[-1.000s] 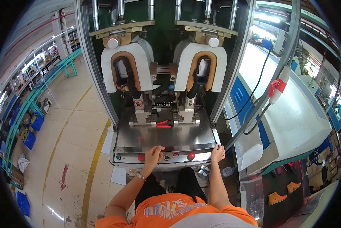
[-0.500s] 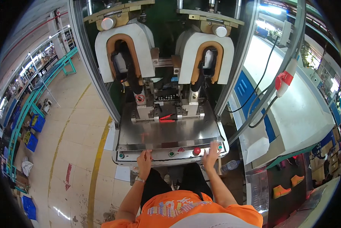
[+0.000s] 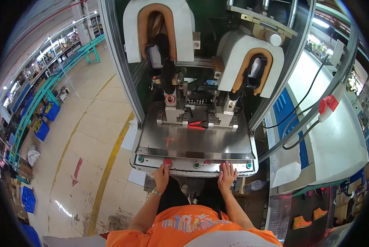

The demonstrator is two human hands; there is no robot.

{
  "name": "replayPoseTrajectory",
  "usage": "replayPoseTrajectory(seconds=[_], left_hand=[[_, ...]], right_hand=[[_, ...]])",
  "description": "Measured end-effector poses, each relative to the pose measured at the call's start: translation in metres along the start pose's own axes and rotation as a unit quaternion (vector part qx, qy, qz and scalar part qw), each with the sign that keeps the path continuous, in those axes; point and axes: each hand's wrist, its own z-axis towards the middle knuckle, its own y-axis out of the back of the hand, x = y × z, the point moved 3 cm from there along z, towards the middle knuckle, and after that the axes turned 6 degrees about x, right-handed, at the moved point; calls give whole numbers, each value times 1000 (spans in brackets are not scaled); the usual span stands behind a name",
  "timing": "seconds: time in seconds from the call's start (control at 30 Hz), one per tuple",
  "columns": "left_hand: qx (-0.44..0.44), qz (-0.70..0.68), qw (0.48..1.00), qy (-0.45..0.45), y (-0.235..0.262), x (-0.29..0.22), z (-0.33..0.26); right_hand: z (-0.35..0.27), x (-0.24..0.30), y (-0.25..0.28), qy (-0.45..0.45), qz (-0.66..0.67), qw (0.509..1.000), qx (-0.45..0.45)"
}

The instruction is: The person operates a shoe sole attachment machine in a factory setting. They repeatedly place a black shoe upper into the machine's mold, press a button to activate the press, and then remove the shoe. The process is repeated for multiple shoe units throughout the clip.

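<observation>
Hands press the machine's front panel (image 3: 192, 164): left hand (image 3: 161, 175) on the red button (image 3: 167, 162), right hand (image 3: 226, 175) flat, fingers spread, grasping nothing; likely the start step.

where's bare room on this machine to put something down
The steel plate is bare between the red-handled pliers and the button strip. It is crowded behind, around the two posts, and along the strip where the left hand and right hand rest.

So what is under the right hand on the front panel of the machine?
The right hand lies flat on the control strip. Anything beneath it, such as a button, is covered. The left hand touches a red button.
</observation>
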Motion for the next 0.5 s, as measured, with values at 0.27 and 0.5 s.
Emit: replayPoseTrajectory(seconds=[0.27, 0.5], left_hand=[[-7, -85, 996, 37, 1, 0, 4], [-8, -163, 984, 68, 7, -4, 15]], right_hand=[[1, 4, 2, -2, 0, 1000, -21], [2, 7, 3, -3, -10, 1000, -13]])
